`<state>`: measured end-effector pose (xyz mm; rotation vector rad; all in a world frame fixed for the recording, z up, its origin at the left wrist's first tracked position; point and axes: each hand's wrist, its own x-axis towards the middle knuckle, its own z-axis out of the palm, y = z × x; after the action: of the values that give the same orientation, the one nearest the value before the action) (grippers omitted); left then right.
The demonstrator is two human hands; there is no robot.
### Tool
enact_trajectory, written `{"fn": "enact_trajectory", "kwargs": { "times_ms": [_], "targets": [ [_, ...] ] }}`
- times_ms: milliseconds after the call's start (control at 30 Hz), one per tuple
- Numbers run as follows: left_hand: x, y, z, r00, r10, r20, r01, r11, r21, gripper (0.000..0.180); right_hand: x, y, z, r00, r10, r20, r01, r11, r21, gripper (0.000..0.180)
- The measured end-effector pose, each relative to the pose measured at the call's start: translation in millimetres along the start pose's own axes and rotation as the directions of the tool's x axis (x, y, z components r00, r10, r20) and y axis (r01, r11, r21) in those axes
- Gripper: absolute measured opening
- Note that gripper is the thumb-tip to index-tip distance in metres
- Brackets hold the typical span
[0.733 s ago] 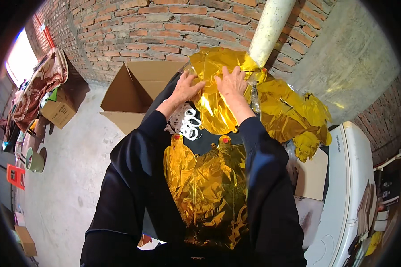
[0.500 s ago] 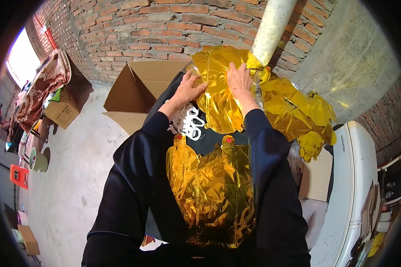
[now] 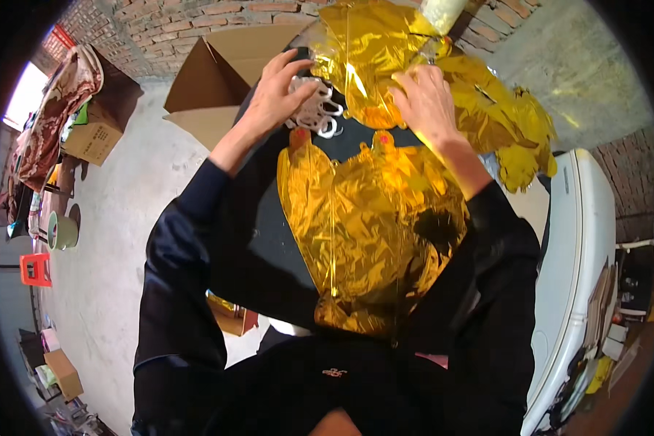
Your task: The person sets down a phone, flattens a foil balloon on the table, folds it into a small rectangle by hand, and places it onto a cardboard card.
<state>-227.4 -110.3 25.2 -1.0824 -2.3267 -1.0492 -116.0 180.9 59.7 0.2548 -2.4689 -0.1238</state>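
My left hand (image 3: pixel 275 96), fingers apart and holding nothing visible, hovers beside a small heap of white loops (image 3: pixel 325 110) on the black tabletop (image 3: pixel 269 232). At the right, my right hand (image 3: pixel 430 107) has its fingers spread and slightly bent at the near end of a flat gold foil balloon (image 3: pixel 360 43). Close to my body lies another flat, crinkled gold foil balloon (image 3: pixel 363 218), with two tabs bearing red marks at its far edge. My right forearm passes over that balloon's right side. More gold foil balloons (image 3: pixel 487 102) are heaped beyond my right wrist.
An open cardboard box (image 3: pixel 203 76) stands left of the table's far end. To the right is a white appliance-like cabinet (image 3: pixel 570 269). A pale pipe (image 3: pixel 443 13) and brick wall (image 3: pixel 261 20) are behind. A red stool (image 3: pixel 35 269) and green bucket (image 3: pixel 63 231) stand far left.
My view has tilted toward my body. The left hand has come off the far foil to beside the white loops; the right hand has slid nearer, to the foil's near end.
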Motion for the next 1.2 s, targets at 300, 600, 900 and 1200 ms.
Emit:
{"fn": "enact_trajectory", "kwargs": {
  "times_ms": [300,600,900,1200],
  "targets": [
    [-158,133,-70,0.960,0.000,0.280,0.042,0.989,-0.144,0.039,-156,-53,-113,0.998,0.027,0.051,-0.037,0.980,0.196,0.023],
    [-239,202,-51,0.845,0.220,0.487,-0.150,0.972,-0.179,0.042,-263,-122,-187,0.951,0.213,0.224,-0.275,0.914,0.297,0.025],
    [-252,202,-37,0.843,0.201,0.498,-0.202,0.978,-0.052,0.044,-311,-199,-229,0.914,0.100,0.393,-0.294,0.831,0.472,0.061],
    [-257,200,-51,0.905,0.200,0.376,-0.188,0.980,-0.068,0.039,-313,-218,-206,0.967,0.053,0.251,-0.157,0.896,0.416,0.048]
  ]
}}
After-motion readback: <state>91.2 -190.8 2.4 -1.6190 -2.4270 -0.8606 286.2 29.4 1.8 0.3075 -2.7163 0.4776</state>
